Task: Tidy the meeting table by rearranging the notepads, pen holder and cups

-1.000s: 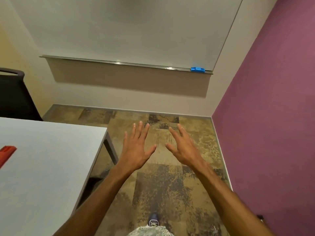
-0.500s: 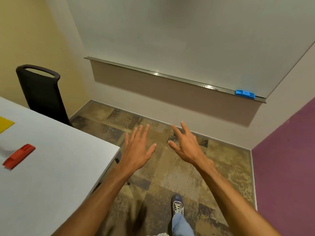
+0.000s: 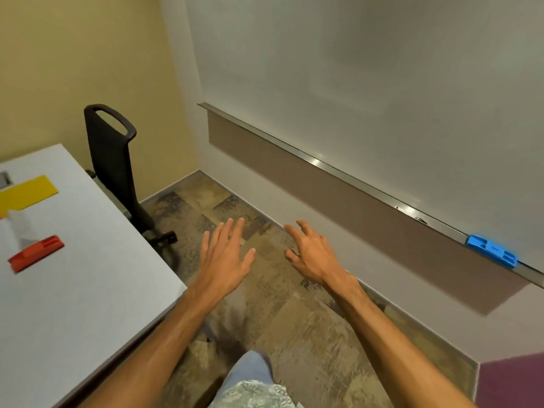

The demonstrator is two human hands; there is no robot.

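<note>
The white meeting table (image 3: 88, 290) fills the lower left. On it lie a yellow notepad (image 3: 28, 192) near the far left edge and a flat red object (image 3: 36, 253) closer to me. My left hand (image 3: 225, 257) is stretched out, fingers straight and spread, over the floor just past the table's corner. My right hand (image 3: 312, 254) hovers beside it with fingers loosely spread. Both hands hold nothing. No cups or pen holder show in this view.
A black office chair (image 3: 114, 166) stands at the table's far end. A whiteboard (image 3: 368, 83) with a metal ledge carries a blue eraser (image 3: 491, 254) at the right. Patterned carpet (image 3: 279, 319) runs between table and wall. A grey item (image 3: 4, 179) sits at the table's left edge.
The view has swung to the left, bringing more of the table, the yellow notepad and the chair into sight. Both hands stay outstretched and empty; the right hand's fingers have relaxed slightly.
</note>
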